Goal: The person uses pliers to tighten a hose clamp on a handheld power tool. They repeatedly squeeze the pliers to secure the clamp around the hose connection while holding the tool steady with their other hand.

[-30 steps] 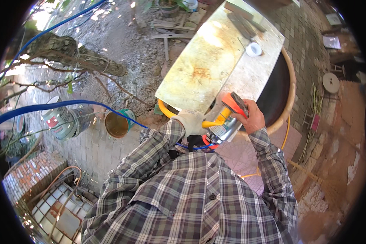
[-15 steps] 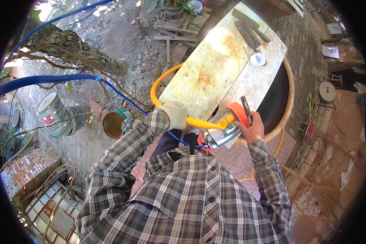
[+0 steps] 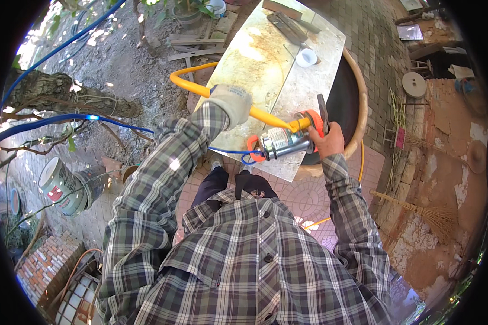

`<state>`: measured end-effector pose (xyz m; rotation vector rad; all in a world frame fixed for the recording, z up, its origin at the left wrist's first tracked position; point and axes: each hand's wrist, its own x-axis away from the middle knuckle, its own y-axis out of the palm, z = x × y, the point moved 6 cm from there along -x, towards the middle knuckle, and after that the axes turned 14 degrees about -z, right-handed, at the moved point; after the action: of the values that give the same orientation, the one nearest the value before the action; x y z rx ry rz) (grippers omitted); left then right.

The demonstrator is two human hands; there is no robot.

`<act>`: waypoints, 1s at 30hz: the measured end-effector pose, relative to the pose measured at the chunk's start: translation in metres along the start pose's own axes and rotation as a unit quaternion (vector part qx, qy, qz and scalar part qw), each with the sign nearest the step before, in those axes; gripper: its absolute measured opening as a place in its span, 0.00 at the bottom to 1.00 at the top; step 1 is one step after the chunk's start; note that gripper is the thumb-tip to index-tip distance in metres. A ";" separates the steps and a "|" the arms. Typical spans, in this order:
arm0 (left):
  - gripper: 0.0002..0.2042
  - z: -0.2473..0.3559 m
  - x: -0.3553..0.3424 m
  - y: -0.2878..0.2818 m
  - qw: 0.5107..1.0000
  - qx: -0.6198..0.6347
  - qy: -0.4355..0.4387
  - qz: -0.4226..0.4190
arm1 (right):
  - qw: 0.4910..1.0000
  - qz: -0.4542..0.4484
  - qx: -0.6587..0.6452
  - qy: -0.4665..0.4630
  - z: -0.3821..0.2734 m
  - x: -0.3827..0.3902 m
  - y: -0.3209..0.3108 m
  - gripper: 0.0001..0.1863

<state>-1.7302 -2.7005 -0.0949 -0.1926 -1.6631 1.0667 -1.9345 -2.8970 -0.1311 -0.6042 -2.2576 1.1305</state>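
My left hand (image 3: 230, 104), in a pale work glove, is closed around a thick yellow hose (image 3: 267, 116). The hose runs to a steel cylindrical pump (image 3: 283, 143) with orange ends, tilted over the near end of a stained board. Close to the pump's right orange end, my bare right hand (image 3: 329, 141) is closed on a dark metal hand tool (image 3: 323, 111) that points away from me. Its exact kind is hard to make out, and my fingers hide its lower part. A blue cord (image 3: 230, 151) leads to the pump's left end.
The stained board (image 3: 255, 70) lies across a large round vat (image 3: 361, 103) and carries a white cup (image 3: 306, 58) and a dark flat block (image 3: 286, 28). Buckets (image 3: 65, 187) and a tree trunk (image 3: 65, 95) are at left. A straw broom (image 3: 428, 214) lies at right.
The whole view has shifted. Both hands, the hose and the pump have moved farther from my body, and the pump now lies more over the board. Both grips are kept.
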 end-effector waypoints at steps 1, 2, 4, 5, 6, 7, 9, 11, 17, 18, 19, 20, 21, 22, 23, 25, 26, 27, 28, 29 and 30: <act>0.12 0.002 -0.001 -0.008 1.000 -0.007 0.004 0.006 | 1.000 -0.003 0.008 0.005 0.002 -0.004 -0.002 0.31; 0.12 0.004 -0.002 -0.017 1.000 -0.013 0.007 0.012 | 1.000 -0.005 0.017 0.010 0.005 -0.008 -0.004 0.32; 0.11 0.006 -0.002 -0.032 1.000 -0.028 0.004 0.012 | 0.999 -0.019 0.021 0.020 0.006 -0.012 -0.007 0.32; 0.11 0.003 -0.008 -0.034 0.999 -0.038 0.003 0.027 | 0.998 -0.036 0.030 0.031 0.005 -0.013 -0.007 0.33; 0.11 -0.001 -0.016 -0.034 0.998 -0.047 0.001 0.043 | 0.998 -0.031 0.036 0.029 0.001 -0.012 -0.007 0.32; 0.11 -0.004 -0.018 -0.035 0.997 -0.057 -0.005 0.057 | 0.998 -0.027 0.041 0.024 -0.003 -0.010 -0.005 0.32; 0.09 -0.007 -0.017 -0.033 0.992 -0.077 0.000 0.096 | 0.996 -0.062 0.056 0.033 -0.010 -0.004 -0.002 0.31; 0.08 -0.011 -0.015 -0.027 0.985 -0.100 0.017 0.138 | 0.993 -0.102 0.051 0.032 -0.021 0.012 0.003 0.31; 0.07 -0.049 0.004 0.002 0.979 -0.124 -0.058 0.150 | 0.979 -0.195 0.053 -0.033 -0.055 0.030 0.028 0.32; 0.07 -0.054 0.005 0.012 0.980 -0.125 -0.073 0.135 | 0.978 -0.192 0.051 -0.062 -0.057 0.029 0.029 0.32; 0.07 -0.052 0.005 0.021 0.980 -0.141 -0.062 0.125 | 0.977 -0.187 0.049 -0.089 -0.054 0.027 0.030 0.31; 0.07 -0.048 0.005 0.030 0.980 -0.156 -0.050 0.114 | 0.975 -0.182 0.047 -0.115 -0.051 0.025 0.030 0.31; 0.08 -0.045 0.005 0.039 0.979 -0.172 -0.038 0.103 | 0.973 -0.202 0.008 -0.114 -0.046 0.022 0.032 0.30; 0.08 -0.043 0.010 0.041 0.982 -0.142 -0.046 0.115 | 0.967 -0.224 -0.030 -0.114 -0.041 0.020 0.034 0.29; 0.08 -0.042 0.012 0.048 0.986 -0.113 -0.055 0.109 | 0.960 -0.247 -0.067 -0.113 -0.038 0.019 0.036 0.28; 0.08 -0.048 0.010 0.056 0.990 -0.063 -0.063 0.107 | 0.931 -0.265 -0.244 -0.062 -0.035 0.017 0.041 0.27; 0.11 -0.049 0.012 0.055 0.995 -0.042 -0.060 0.072 | 0.905 -0.272 -0.326 -0.039 -0.031 0.015 0.041 0.27; 0.13 -0.044 0.016 0.054 0.998 -0.021 -0.040 0.050 | 0.903 -0.280 -0.325 -0.016 -0.027 0.009 0.044 0.25; 0.14 -0.036 0.020 0.052 0.999 -0.001 -0.018 0.028 | 0.902 -0.286 -0.324 0.007 -0.021 0.001 0.046 0.24; 0.16 -0.028 0.024 0.053 1.000 0.019 0.003 0.007 | 0.900 -0.292 -0.323 0.030 -0.017 -0.008 0.047 0.22; 0.19 -0.019 0.029 0.053 0.995 0.084 0.042 0.016 | 0.926 -0.284 -0.246 0.025 -0.016 -0.017 0.044 0.19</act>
<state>-1.7454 -2.6412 -0.1131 -0.1528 -1.4905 1.2016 -1.9043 -2.8737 -0.1641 -0.1209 -2.4424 0.2610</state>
